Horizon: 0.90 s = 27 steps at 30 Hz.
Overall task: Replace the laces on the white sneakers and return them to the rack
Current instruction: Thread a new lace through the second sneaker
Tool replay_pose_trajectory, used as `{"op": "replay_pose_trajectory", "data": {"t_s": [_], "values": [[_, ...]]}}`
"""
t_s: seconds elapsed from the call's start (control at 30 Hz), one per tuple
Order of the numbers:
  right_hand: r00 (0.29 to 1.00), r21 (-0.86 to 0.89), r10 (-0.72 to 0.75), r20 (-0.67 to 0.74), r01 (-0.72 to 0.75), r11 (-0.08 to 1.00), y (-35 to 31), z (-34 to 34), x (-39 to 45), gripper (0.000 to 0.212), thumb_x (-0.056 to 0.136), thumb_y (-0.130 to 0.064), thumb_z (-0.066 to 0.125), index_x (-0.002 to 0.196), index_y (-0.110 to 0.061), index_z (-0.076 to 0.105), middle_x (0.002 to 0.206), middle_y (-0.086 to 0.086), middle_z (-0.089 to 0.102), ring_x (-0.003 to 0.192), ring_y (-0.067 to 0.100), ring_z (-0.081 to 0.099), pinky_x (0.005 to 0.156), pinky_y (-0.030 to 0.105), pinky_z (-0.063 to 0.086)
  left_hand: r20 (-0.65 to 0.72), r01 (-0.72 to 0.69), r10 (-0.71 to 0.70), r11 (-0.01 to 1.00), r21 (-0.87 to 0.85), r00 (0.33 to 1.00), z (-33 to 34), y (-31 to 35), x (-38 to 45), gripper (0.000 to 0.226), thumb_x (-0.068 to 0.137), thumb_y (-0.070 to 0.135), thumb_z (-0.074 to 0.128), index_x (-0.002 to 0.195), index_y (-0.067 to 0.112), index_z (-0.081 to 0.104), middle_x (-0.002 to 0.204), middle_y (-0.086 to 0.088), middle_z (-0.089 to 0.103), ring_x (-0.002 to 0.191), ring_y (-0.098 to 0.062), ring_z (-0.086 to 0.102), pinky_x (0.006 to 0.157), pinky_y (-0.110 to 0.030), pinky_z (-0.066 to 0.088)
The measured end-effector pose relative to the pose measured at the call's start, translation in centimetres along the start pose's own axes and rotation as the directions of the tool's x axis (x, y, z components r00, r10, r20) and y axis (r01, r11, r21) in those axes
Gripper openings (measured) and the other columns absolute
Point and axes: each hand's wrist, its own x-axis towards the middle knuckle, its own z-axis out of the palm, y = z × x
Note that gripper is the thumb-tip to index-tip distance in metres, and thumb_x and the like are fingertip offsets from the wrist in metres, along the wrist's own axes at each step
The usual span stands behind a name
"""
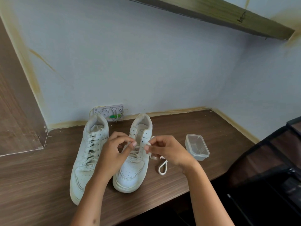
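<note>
I logged both hands over the right-of-frame sneaker (132, 154), mid-lacing: left hand (114, 150) and right hand (166, 150) each pinched a lace (153, 154) end. I judged the upper eyelets, unthreaded, came next; the other sneaker (88, 154) looked laced.

Counter (187, 128): dark wood-grain laminate, matt. Two white sneakers (84, 162): smooth leather-look uppers, perforated toes, scuffed. Laces (162, 168): woven cloth. Small box (196, 147): clear glossy plastic. Wall (146, 62): matt painted plaster, stained.

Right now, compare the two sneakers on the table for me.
The left sneaker is laced up its whole eyelet row; the right sneaker has bare upper eyelets. No hand touches the left sneaker; both the left hand and right hand pinch lace over the right sneaker. Both are white, toes toward the camera.
</note>
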Motion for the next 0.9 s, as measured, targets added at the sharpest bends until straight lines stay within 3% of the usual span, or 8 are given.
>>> {"op": "replay_pose_trajectory", "data": {"t_s": [0.17,0.3,0.4,0.53,0.6,0.7,0.77,0.9], "values": [[0.994,0.216,-0.031,-0.104,0.053,0.975,0.3,0.3,0.7,0.019,0.087,-0.004,0.069,0.104,0.003,0.068,0.081,0.011,0.07,0.067,0.012,0.063,0.066,0.025,0.05,0.241,0.083,-0.037,0.98,-0.182,0.97,0.9,1.6,-0.5,0.037,0.088,0.06,0.055,0.092,0.029,0.076,0.103,0.013,0.064,0.104,-0.007,0.059,0.089,-0.022,0.044],[0.981,0.308,-0.031,-0.194,0.091,0.947,0.2,0.3,0.8,0.023,0.088,-0.004,0.068,0.11,-0.001,0.068,0.089,0.012,0.073,0.072,0.016,0.064,0.068,0.025,0.052,0.339,0.094,-0.057,0.991,-0.094,0.939,1.9,1.7,-0.7,0.053,0.074,0.074,0.048,0.097,0.034,0.074,0.114,0.028,0.055,0.119,0.006,0.037,0.099,-0.022,0.032],[0.939,0.36,0.001,-0.344,0.131,0.924,0.6,-0.3,1.0,0.018,0.093,0.0,0.06,0.109,-0.003,0.068,0.09,0.013,0.071,0.07,0.016,0.061,0.069,0.027,0.054,0.411,0.174,-0.085,0.968,-0.183,0.907,1.0,2.4,-0.6,0.039,0.075,0.067,0.056,0.081,0.032,0.073,0.112,0.018,0.058,0.116,-0.003,0.047,0.098,-0.028,0.036],[0.846,0.497,0.166,-0.506,0.129,0.858,1.4,-1.1,1.1,0.014,0.095,0.005,0.054,0.104,-0.002,0.062,0.085,0.014,0.067,0.073,0.019,0.065,0.078,0.032,0.057,0.331,0.277,-0.141,0.869,-0.409,0.933,-1.6,3.6,-0.5,0.03,0.094,0.037,0.05,0.071,0.027,0.065,0.106,-0.007,0.071,0.107,-0.001,0.061,0.087,-0.01,0.038],[0.8,0.388,0.184,-0.572,0.066,0.919,1.8,-1.1,1.2,0.012,0.094,0.002,0.056,0.104,-0.005,0.06,0.088,0.012,0.068,0.07,0.016,0.066,0.074,0.028,0.058,0.25,0.254,-0.155,0.866,-0.43,0.956,-2.3,3.2,-0.4,0.031,0.095,0.036,0.048,0.07,0.028,0.063,0.103,-0.004,0.072,0.105,-0.002,0.062,0.087,-0.011,0.037],[0.774,-0.184,-0.089,-0.627,-0.036,0.982,1.7,-0.7,1.2,0.012,0.094,-0.012,0.063,0.103,-0.019,0.064,0.104,0.001,0.06,0.077,0.002,0.062,0.068,0.009,0.05,0.178,0.173,-0.113,0.911,-0.375,0.978,-2.2,2.4,-0.3,0.03,0.093,0.045,0.05,0.075,0.026,0.065,0.084,0.001,0.065,0.091,-0.007,0.061,0.086,-0.014,0.042],[0.832,-0.362,-0.239,-0.5,0.05,0.931,1.1,-0.2,1.2,0.017,0.093,-0.02,0.065,0.109,-0.026,0.067,0.109,-0.008,0.053,0.082,-0.007,0.06,0.07,0.004,0.045,0.156,0.121,-0.072,0.934,-0.336,0.985,-1.8,2.2,-0.3,0.029,0.092,0.048,0.053,0.079,0.026,0.067,0.076,0.005,0.062,0.08,-0.007,0.059,0.08,-0.016,0.046],[0.941,-0.401,-0.266,-0.211,0.164,0.901,0.7,1.7,1.5,0.029,0.09,-0.034,0.067,0.119,-0.028,0.066,0.109,-0.019,0.063,0.098,0.001,0.06,0.079,0.017,0.049,0.159,0.081,-0.04,0.961,-0.263,0.986,-1.1,2.6,-0.3,0.016,0.091,0.033,0.056,0.083,0.032,0.071,0.086,0.007,0.071,0.084,-0.002,0.064,0.079,-0.012,0.045]]}}
